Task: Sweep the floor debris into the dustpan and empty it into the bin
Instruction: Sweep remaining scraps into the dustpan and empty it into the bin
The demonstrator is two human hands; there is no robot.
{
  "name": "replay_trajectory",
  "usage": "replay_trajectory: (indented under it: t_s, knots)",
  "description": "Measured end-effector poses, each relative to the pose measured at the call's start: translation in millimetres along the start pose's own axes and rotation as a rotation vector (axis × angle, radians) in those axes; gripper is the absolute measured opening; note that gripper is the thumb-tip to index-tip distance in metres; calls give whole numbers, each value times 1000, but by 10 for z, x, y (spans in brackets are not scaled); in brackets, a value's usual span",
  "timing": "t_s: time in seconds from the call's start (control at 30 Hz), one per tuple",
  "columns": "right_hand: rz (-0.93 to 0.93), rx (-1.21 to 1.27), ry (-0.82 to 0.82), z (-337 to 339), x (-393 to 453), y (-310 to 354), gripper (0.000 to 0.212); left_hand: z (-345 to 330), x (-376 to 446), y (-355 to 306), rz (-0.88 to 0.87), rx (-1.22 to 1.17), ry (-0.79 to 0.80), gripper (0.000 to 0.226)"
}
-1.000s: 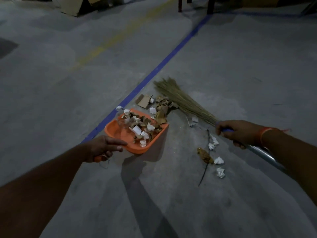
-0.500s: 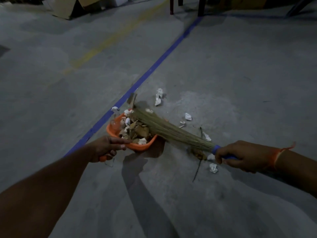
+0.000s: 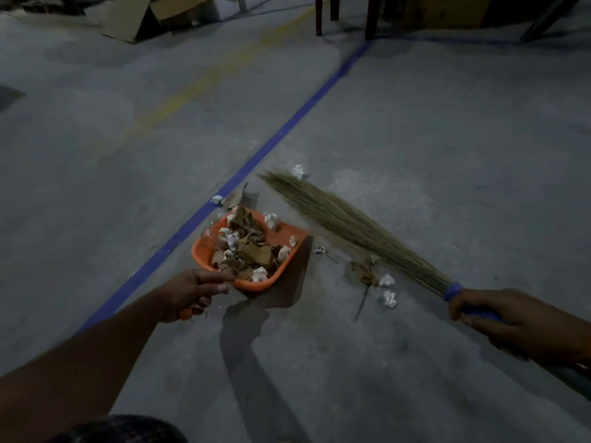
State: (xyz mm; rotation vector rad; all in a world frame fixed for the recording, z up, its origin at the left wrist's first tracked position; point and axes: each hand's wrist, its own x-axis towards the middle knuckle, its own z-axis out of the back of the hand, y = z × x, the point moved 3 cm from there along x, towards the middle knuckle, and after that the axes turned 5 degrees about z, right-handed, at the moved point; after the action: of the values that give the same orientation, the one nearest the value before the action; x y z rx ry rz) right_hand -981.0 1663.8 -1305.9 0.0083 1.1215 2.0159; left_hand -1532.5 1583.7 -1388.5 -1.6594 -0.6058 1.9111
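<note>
Most scraps sit in the orange plastic dustpan [image 3: 289, 239] the left hand [image 3: 192, 292] grips, some white paper bits [image 3: 388, 289] wait, and the right hand [image 3: 499, 318] grips the straw broom [image 3: 345, 223].

My orange dustpan [image 3: 204, 251] of brown and white debris [image 3: 248, 251], my straw-tan broom [image 3: 351, 225] with blue grip, grey floor [image 3: 415, 123], blue line [image 3: 287, 123], faded yellow line [image 3: 192, 91].

The scene is dimly lit; long shadows are cast toward the near floor [image 3: 415, 123] edge, and the corners are darkened.
</note>
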Motion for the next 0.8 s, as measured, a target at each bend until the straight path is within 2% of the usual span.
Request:
replay_trajectory:
  t_s: [0.07,0.17,0.23,0.3,0.33,0.37,0.47,0.53,0.6,0.67,0.8]
  knots:
    - [-34,28,-28,-5,-110,-10,11,-44,-65,37,5,-4,7,30]
    - [-103,59,-61,-22,-353,-77,18,-138,-138,132,23,16,43,31]
    - [-182,119,-71,-42,-526,-86,10,-201,-170,227,34,41,92,32]
    - [-232,137,-46,-93,-666,-150,24,-258,-189,321,45,78,146,35]
    - [-249,138,-50,-132,-717,-181,19,-274,-191,376,51,89,168,37]
    - [-270,152,-53,-177,-775,-237,11,-291,-192,424,53,96,190,41]
    - [-313,186,-68,-328,-954,-389,22,-285,-184,556,60,122,235,62]
    - [-352,243,-67,-420,-1048,-406,10,-297,-206,629,71,147,268,63]
    - [-372,283,-47,-494,-1140,-472,35,-343,-227,682,77,130,297,58]
    - [-377,267,-24,-584,-1179,-549,44,-423,-230,695,71,119,320,62]
    - [-340,194,13,-691,-1143,-551,29,-676,-204,547,44,163,356,75]
